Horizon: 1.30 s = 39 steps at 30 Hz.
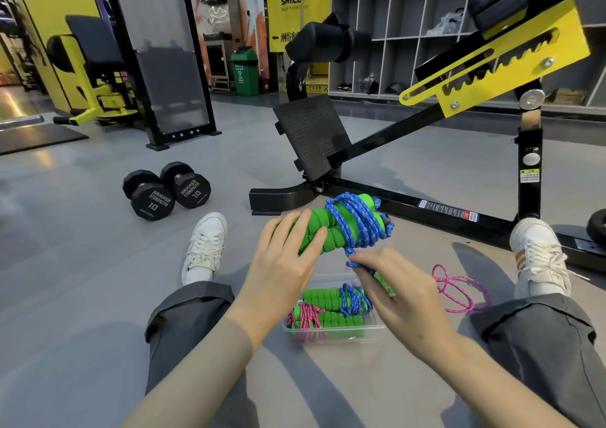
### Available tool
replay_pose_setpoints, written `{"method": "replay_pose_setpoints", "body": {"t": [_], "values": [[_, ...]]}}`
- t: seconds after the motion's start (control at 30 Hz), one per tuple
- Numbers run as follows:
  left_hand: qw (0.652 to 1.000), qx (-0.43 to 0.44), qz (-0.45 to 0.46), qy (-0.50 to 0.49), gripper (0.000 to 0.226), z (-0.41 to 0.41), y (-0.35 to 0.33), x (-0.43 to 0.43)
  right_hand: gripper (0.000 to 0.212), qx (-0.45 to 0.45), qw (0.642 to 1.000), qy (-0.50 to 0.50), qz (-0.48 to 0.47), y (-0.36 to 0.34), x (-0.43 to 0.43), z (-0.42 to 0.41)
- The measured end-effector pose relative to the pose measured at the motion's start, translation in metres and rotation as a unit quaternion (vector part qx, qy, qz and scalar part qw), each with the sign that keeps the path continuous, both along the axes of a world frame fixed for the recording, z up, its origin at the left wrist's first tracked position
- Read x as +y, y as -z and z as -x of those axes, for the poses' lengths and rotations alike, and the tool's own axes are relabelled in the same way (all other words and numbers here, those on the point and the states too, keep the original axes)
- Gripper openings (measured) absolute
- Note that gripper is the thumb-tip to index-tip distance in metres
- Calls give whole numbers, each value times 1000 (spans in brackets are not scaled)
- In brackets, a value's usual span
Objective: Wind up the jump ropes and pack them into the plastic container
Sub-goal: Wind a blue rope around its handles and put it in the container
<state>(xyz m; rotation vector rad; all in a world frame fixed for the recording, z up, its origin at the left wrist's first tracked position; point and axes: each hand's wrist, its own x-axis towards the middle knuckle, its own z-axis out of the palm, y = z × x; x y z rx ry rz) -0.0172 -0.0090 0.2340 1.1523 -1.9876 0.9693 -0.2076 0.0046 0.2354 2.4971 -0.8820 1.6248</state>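
My left hand (285, 263) grips the blue rope (357, 221), right hand (396, 293) pinches its end — half-hiding the container (372, 329), two wound ropes (354, 300) inside.

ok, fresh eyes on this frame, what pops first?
The blue rope wound round bright green handles, mid-frame, held up by the left hand while the right hand pinches its cord. Just below, between the legs, a clear container holds two wound ropes. A loose pink rope lies on the floor to its right, and two black dumbbells sit further back on the left.
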Motion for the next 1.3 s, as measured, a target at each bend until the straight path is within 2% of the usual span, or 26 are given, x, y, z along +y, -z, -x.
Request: {"method": "replay_pose_setpoints", "body": {"t": [0.1, 0.23, 0.4, 0.47, 0.67, 0.8, 0.97, 1.1, 1.2, 1.3], "values": [[1000, -6, 7, 8, 32, 1, 1, -1, 22, 24, 998, -40, -33, -19, -5, 3], [1000, 2, 6, 0, 32, -2, 1, -3, 26, 3, 980, -108, -170, -35, -9, 11], [1000, -8, 12, 0, 31, 5, -1, -2, 16, -9, 997, -48, -61, -43, -17, 13], [1000, -14, 15, 10, 34, 10, 0, -1, 16, -35, 998, -10, -45, -44, -22, 12], [999, -10, 18, 38, 30, 19, 0, 5, 10, -87, 994, 43, -47, -49, -26, 10], [998, 1, 25, 50, 25, 22, -2, 9, 26, -162, 981, 38, -100, -51, -23, 9], [998, 11, 39, 56, 24, 26, -5, 10, 16, -124, 988, 92, 15, -48, -29, 12], [997, 13, 46, 53, 24, 24, -6, 9, 9, -112, 987, 86, 74, -44, -31, 14], [997, 10, 51, 54, 23, 23, -6, 8, 8, -99, 989, 86, 67, -45, -32, 15], [997, 2, 52, 54, 24, 21, -6, 9, 18, -103, 990, 97, -8, -47, -34, 17]]}}
